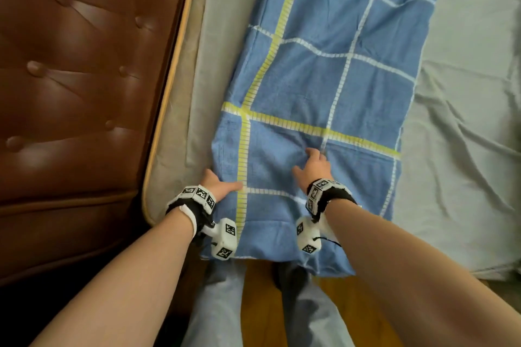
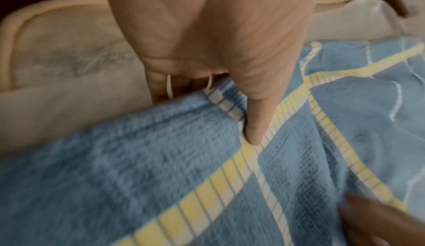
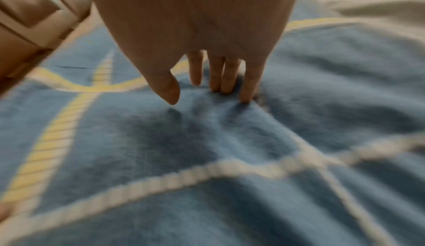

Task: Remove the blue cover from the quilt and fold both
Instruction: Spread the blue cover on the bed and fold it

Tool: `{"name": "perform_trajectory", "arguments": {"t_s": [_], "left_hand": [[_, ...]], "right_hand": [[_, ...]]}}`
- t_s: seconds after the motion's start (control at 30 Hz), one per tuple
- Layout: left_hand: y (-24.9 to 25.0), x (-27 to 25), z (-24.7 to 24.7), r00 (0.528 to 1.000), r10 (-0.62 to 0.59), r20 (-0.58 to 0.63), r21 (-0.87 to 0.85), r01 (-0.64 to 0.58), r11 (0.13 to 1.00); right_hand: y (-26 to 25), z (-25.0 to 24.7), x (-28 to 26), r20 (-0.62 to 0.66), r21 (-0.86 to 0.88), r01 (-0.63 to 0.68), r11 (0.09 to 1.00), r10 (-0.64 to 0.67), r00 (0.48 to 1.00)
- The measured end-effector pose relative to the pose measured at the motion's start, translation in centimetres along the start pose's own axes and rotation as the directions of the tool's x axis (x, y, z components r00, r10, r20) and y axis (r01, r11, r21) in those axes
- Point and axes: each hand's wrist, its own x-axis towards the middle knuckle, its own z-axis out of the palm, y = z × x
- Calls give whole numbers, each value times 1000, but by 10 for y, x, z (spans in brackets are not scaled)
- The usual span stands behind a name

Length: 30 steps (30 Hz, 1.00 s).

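Blue checked fabric cover with white and yellow grid lines (image 1: 324, 87) spread as a long strip down the middle of the head view, on a bed with a pale grey-green sheet (image 1: 465, 93); near end drooping off the bed's edge at bottom centre. Brown buttoned leather headboard (image 1: 79, 79) filling the left.

Left hand (image 1: 218, 184) at the strip's left border, lower centre — thumb (image 2: 255, 122) pressed on top, fingers tucked under the edge, pinching it. Right hand (image 1: 314, 167) just right of it, fingers (image 3: 249, 86) straight and spread, tips pressing the cloth, gripping nothing.

Quilt itself not discernible; whether inside the cover, cannot tell.

Likely trouble: with only one edge pinched, a lift could drag layers askew, skewing the fold — or the overhanging end could pull the strip floorward.
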Motion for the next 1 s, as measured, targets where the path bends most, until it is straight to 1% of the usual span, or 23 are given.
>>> {"name": "perform_trajectory", "arguments": {"t_s": [0.03,0.07,0.1,0.13,0.17,0.2,0.23,0.27,0.33,0.4,0.47,0.53,0.57,0.63,0.7,0.73,0.77,0.83,0.9,0.93,1.0], "left_hand": [[-5,-3,8,1000,-13,-24,9,13,1000],[-11,-5,18,998,-14,-66,59,18,998],[-16,-10,28,993,-6,-119,143,23,989],[-23,-13,38,986,8,-167,225,31,974],[-29,-18,47,974,30,-224,262,31,965],[-36,-21,55,961,36,-275,251,36,967],[-43,-24,61,949,50,-311,229,24,973],[-49,-28,67,943,48,-329,198,20,980],[-62,-36,79,944,34,-329,120,6,993],[-77,-48,95,948,27,-317,108,8,994],[-90,-60,111,956,49,-291,95,-22,995],[-96,-74,129,965,85,-249,147,-49,988],[-97,-78,137,962,101,-254,191,-53,980],[-98,-85,152,943,128,-308,263,-45,964],[-103,-96,168,939,131,-317,327,-22,945],[-107,-100,173,941,127,-315,357,-7,934],[-110,-104,177,942,122,-312,380,6,925],[-113,-113,178,941,141,-308,408,-4,913],[-119,-115,172,940,163,-301,387,-36,921],[-124,-116,169,942,164,-294,362,-50,931],[-136,-120,165,952,169,-256,295,-90,951]], "right_hand": [[22,0,-5,-45,5,-64,998,64,997],[43,2,-9,-97,15,-135,991,136,986],[63,3,-14,-141,37,-216,976,219,965],[82,3,-19,-168,72,-307,949,315,934],[101,4,-23,-174,109,-393,913,407,897],[118,5,-27,-159,139,-466,874,484,860],[135,5,-31,-141,165,-516,840,538,831],[153,7,-33,-127,194,-538,820,565,815],[190,14,-38,-109,246,-531,811,567,816],[226,24,-46,-92,265,-521,811,559,824],[253,32,-56,-94,276,-519,809,560,823],[278,37,-58,-100,295,-524,799,571,815],[289,36,-61,-82,298,-525,797,569,818],[309,36,-65,-44,271,-477,836,506,862],[325,38,-74,6,267,-393,880,406,914],[329,38,-81,28,268,-355,896,361,932],[332,40,-87,55,275,-341,899,340,939],[338,50,-100,112,327,-331,885,311,944],[345,62,-117,168,410,-333,849,288,943],[349,70,-123,178,441,-348,827,299,937],[358,82,-135,146,483,-364,796,337,930]]}}
